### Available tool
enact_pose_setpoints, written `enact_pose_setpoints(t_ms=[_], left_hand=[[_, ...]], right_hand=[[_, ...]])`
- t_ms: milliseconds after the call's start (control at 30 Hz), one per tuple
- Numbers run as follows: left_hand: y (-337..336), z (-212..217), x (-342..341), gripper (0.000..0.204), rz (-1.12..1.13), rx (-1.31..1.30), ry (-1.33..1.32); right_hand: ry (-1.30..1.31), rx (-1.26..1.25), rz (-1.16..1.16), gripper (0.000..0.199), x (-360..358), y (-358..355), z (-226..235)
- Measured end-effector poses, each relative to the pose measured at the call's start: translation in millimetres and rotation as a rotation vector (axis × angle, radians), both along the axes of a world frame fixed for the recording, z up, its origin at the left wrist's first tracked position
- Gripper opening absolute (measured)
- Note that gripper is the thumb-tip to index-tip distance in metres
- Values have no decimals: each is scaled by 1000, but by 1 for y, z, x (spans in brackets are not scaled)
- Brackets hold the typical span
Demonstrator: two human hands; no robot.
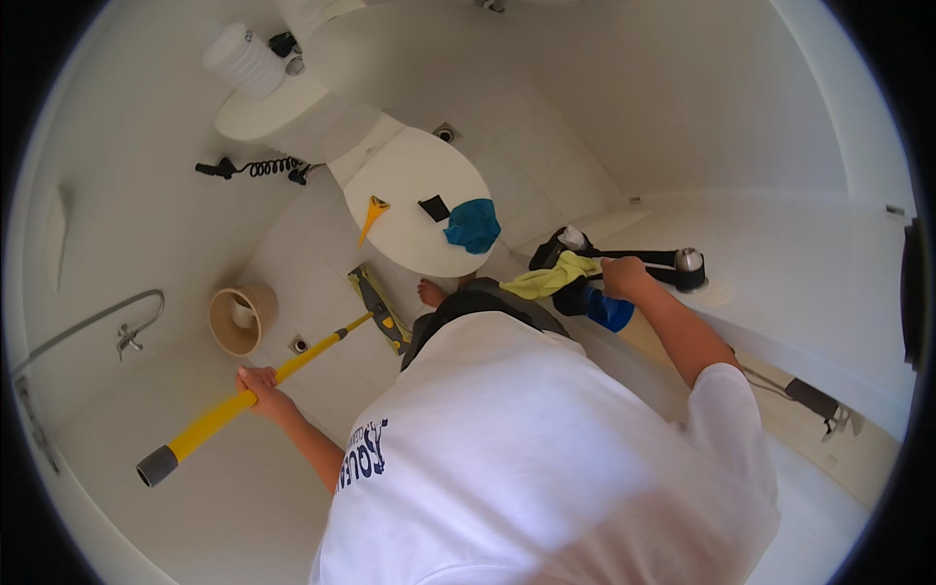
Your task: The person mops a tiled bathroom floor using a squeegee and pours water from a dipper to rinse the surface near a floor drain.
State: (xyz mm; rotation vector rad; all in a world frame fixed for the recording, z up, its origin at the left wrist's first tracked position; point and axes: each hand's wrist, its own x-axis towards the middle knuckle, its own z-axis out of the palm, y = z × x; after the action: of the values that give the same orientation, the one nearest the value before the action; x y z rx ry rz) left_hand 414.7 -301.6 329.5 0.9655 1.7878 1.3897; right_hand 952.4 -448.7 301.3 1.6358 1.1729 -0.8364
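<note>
I saw the left hand grip a yellow mop pole, while the right hand was at a black strap beside a lime cloth; a blue cloth lay on the toilet lid.

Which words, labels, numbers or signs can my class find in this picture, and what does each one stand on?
White T-shirt: dark lettering, turned sideways; I won't copy its wording here.
White ribbed container: a small dark mark, too small to read.
Yellow pole: no lettering that I can make out.
Elsewhere I can make out no other text.
</note>
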Motion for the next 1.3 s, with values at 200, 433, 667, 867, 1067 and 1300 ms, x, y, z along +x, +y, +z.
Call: enact_pose_setpoints(t_ms=[200,433,667,867,1067,1300], left_hand=[[-20,3,5,32,22,-3,-71],[-45,6,22,31,-73,13,-101],[-80,14,100,25,-410,-94,-93],[-91,22,223,24,-769,-468,186],[-75,-1,340,28,-701,-534,183],[-33,-22,441,34,-657,-282,-164]], right_hand=[[-61,-198,-133,62,33,-64,-39],[8,-733,-154,52,67,-100,-92],[332,-864,-275,47,133,-113,-174],[488,-578,-1377,41,231,-103,-189],[375,428,-191,41,412,12,-177],[330,1653,-190,30,493,185,57]])
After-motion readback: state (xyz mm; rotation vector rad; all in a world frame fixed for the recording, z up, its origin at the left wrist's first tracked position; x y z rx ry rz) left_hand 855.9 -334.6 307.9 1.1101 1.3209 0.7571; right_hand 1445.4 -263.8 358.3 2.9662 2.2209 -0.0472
